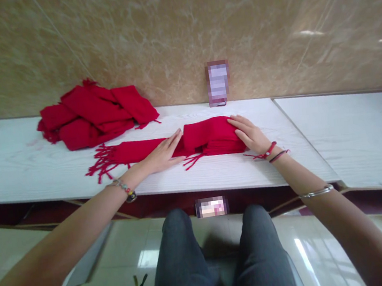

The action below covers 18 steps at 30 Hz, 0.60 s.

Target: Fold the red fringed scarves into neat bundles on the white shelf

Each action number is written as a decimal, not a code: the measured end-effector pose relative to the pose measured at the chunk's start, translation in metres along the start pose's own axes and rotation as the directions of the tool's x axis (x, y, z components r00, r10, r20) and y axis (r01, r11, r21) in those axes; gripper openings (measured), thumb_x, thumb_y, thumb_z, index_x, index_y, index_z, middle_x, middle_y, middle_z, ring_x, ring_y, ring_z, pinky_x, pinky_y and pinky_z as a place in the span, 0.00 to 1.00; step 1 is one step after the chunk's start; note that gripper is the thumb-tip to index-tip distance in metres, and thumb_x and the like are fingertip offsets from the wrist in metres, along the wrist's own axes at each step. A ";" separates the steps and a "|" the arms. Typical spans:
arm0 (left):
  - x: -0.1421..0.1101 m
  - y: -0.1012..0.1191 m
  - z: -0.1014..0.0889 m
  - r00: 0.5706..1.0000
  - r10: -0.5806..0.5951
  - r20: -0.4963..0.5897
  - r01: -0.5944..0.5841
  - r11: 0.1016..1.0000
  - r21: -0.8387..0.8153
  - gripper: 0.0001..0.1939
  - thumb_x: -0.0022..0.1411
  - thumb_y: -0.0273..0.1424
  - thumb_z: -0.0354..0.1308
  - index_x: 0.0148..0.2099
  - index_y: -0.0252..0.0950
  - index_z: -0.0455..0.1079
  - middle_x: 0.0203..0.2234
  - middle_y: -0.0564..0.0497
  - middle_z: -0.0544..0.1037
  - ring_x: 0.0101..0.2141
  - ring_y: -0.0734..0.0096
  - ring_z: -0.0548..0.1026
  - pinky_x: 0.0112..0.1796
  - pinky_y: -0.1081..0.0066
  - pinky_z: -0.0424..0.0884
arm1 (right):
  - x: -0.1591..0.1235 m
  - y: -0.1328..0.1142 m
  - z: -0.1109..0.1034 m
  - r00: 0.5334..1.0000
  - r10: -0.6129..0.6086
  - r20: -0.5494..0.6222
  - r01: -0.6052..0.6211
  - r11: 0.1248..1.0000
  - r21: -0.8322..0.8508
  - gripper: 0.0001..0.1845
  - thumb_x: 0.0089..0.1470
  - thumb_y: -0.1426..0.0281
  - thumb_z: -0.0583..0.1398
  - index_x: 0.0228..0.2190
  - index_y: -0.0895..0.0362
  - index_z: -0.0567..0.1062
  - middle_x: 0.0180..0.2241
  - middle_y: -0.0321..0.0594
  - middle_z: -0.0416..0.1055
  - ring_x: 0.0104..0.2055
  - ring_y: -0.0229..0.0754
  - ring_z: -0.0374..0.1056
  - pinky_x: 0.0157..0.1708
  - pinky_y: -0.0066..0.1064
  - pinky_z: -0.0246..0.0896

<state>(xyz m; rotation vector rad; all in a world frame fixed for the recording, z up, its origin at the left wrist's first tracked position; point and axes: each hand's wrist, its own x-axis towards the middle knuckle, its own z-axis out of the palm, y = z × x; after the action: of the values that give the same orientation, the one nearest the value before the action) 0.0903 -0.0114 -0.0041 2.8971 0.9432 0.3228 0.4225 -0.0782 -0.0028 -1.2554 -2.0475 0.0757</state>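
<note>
A red fringed scarf (216, 134) lies lengthwise on the white table, its right part folded over in layers and its tasselled end pointing left. My left hand (166, 155) rests flat on the scarf's single strip, fingers stretched out towards the fold. At the folded right end, my right hand (248, 132) lies with its fingers extended on the cloth. Both hands are open and grip nothing. Part of the strip under my left hand is hidden.
A heap of red scarves (91, 114) sits at the back left against the marble-patterned wall (176, 36). A blurred-out phone-like object (218, 83) leans on the wall. The white table (57, 180) has a seam at right; my knees are below its front edge.
</note>
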 end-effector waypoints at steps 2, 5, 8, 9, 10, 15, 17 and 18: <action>-0.015 -0.015 -0.009 0.988 -0.079 0.135 0.071 0.995 0.063 0.39 0.65 0.50 0.39 0.68 0.31 0.35 0.65 0.39 0.46 0.63 0.57 0.49 0.60 0.58 0.48 | -0.001 0.000 0.000 1.000 -0.020 0.005 0.020 1.000 -0.018 0.28 0.61 0.55 0.43 0.55 0.54 0.67 0.58 0.45 0.61 0.62 0.49 0.53 0.61 0.50 0.47; -0.037 -0.033 -0.022 0.963 -0.138 0.231 0.109 0.985 0.136 0.35 0.66 0.48 0.34 0.67 0.33 0.43 0.65 0.43 0.49 0.64 0.60 0.48 0.60 0.57 0.46 | -0.001 0.001 0.001 0.999 -0.042 0.004 0.042 0.999 -0.034 0.27 0.61 0.57 0.43 0.52 0.56 0.70 0.57 0.47 0.63 0.61 0.49 0.55 0.61 0.50 0.48; -0.050 -0.044 -0.031 0.948 -0.172 0.268 0.135 0.979 0.151 0.32 0.66 0.47 0.32 0.67 0.37 0.46 0.65 0.45 0.48 0.64 0.62 0.47 0.60 0.56 0.46 | -0.001 0.001 0.001 0.998 -0.063 -0.012 0.063 0.997 -0.050 0.25 0.61 0.59 0.44 0.51 0.55 0.72 0.56 0.47 0.64 0.59 0.49 0.57 0.60 0.50 0.50; -0.051 -0.044 -0.033 0.946 -0.185 0.268 0.149 0.977 0.151 0.32 0.66 0.47 0.32 0.67 0.37 0.47 0.65 0.46 0.48 0.64 0.61 0.47 0.59 0.55 0.46 | -0.001 0.000 0.001 0.998 -0.068 -0.018 0.067 0.996 -0.057 0.25 0.61 0.60 0.45 0.50 0.55 0.72 0.55 0.46 0.65 0.59 0.48 0.58 0.60 0.50 0.51; -0.049 -0.041 -0.035 0.947 -0.196 0.253 0.161 0.975 0.150 0.31 0.66 0.46 0.32 0.66 0.38 0.49 0.65 0.45 0.49 0.64 0.60 0.47 0.59 0.55 0.47 | -0.001 0.000 0.000 0.997 -0.071 -0.021 0.070 0.996 -0.064 0.25 0.61 0.60 0.45 0.50 0.54 0.72 0.55 0.46 0.65 0.59 0.48 0.58 0.60 0.50 0.51; 0.002 0.001 -0.036 0.996 -0.087 0.022 0.085 0.993 0.083 0.31 0.67 0.46 0.33 0.65 0.33 0.50 0.64 0.41 0.51 0.64 0.58 0.47 0.59 0.54 0.47 | -0.003 -0.001 -0.002 0.994 -0.105 -0.014 0.103 0.989 -0.104 0.26 0.61 0.58 0.45 0.52 0.56 0.70 0.57 0.47 0.62 0.62 0.51 0.51 0.60 0.52 0.48; 0.031 0.023 -0.032 0.998 0.025 -0.053 -0.025 1.000 0.010 0.33 0.67 0.47 0.36 0.66 0.33 0.48 0.65 0.41 0.48 0.64 0.58 0.46 0.60 0.56 0.48 | -0.005 -0.002 -0.002 0.992 -0.121 -0.025 0.117 0.986 -0.122 0.28 0.60 0.56 0.46 0.53 0.57 0.69 0.59 0.47 0.60 0.64 0.53 0.47 0.60 0.53 0.46; 0.044 0.032 -0.027 0.993 0.089 -0.082 -0.092 0.995 -0.032 0.33 0.66 0.48 0.38 0.66 0.33 0.47 0.65 0.41 0.47 0.64 0.58 0.45 0.60 0.58 0.48 | -0.006 -0.003 -0.002 0.992 -0.124 -0.032 0.119 0.984 -0.129 0.28 0.59 0.55 0.46 0.54 0.57 0.69 0.59 0.47 0.60 0.64 0.53 0.46 0.60 0.54 0.46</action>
<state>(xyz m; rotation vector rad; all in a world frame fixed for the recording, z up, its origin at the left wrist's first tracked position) 0.1373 -0.0112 0.0347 2.9196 0.8089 0.4615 0.4233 -0.0849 -0.0031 -1.1947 -2.1169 -0.1376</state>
